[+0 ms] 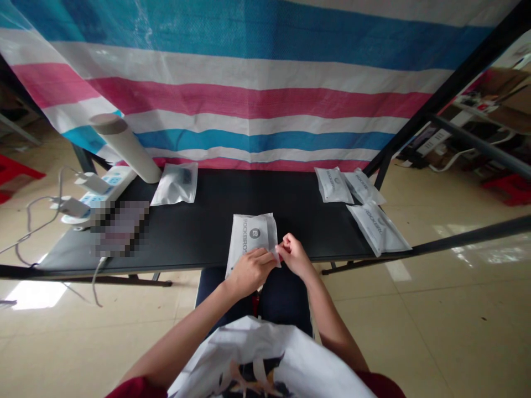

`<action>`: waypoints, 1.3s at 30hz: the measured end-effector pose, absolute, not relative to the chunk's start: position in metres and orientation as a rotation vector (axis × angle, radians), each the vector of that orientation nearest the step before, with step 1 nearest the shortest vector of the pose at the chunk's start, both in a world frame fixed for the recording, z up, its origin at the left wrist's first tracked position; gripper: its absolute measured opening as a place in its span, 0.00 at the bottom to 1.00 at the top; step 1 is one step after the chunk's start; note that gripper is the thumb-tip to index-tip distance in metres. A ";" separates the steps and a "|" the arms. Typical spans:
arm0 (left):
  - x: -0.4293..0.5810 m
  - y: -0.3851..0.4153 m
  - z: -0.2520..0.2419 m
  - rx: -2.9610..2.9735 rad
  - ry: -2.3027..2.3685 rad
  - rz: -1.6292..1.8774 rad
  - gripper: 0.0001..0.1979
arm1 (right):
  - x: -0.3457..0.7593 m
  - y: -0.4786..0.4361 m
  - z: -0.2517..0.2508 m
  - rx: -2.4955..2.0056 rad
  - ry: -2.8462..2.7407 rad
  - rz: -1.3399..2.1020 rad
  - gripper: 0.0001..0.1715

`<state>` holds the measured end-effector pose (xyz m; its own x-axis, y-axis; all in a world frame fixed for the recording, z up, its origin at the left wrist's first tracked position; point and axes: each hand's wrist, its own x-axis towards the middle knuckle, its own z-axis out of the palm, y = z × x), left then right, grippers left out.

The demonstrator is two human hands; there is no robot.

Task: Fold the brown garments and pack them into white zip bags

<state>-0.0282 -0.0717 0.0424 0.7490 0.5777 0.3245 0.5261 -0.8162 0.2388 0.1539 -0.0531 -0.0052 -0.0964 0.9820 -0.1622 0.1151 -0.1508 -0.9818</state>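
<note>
ROCKBROS pouch [251,242], its name printed beside a round dark logo [255,233], is at the near edge of the bench [215,226]. My left hand [252,271] is closed over its lower part, forearm slanting inward; my right hand [294,255] pinches its right edge. Similarly lettered packets [379,228] lie at the bench's right end.

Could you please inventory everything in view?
Table: 1, black, centre.
Held pouch: 1, white, front edge.
Pouches: 4, white, three right, one back left.
Bottle: 1, white, back left.
Power strip: 1, white, left.
Chargers: 2, white, on strip.
Pixelated item: 1, colour unclear, left.
Cables: several, pale, left.
Sheet: 1, blue, white, pink, behind table.
Clutter: uncounted, mixed, far right.
Clothes: several, mixed, bottom.
Left hand: 1, on held pouch.
Right hand: 1, at its edge.
</note>
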 end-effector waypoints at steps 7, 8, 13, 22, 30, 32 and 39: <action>-0.028 -0.097 0.053 2.763 0.861 0.684 0.16 | 0.153 0.022 -0.016 -1.522 -1.434 1.070 0.13; -0.030 -0.100 0.053 2.757 0.861 0.681 0.15 | 0.152 0.030 -0.018 -1.545 -1.438 1.040 0.13; -0.041 -0.102 0.047 2.651 1.141 0.649 0.10 | 0.140 0.049 -0.029 -1.513 -1.430 0.880 0.13; -0.071 -0.050 -0.006 2.607 1.568 0.388 0.19 | 0.132 0.038 -0.037 -1.390 -1.415 0.656 0.14; -0.115 0.065 -0.014 2.565 1.691 0.464 0.31 | 0.131 0.038 -0.032 -1.420 -1.447 0.625 0.12; -0.124 0.083 -0.015 2.561 1.719 0.455 0.32 | 0.131 0.037 -0.032 -1.419 -1.448 0.619 0.12; -0.128 0.081 -0.017 2.413 2.023 0.558 0.40 | 0.132 0.034 -0.031 -1.417 -1.522 0.624 0.10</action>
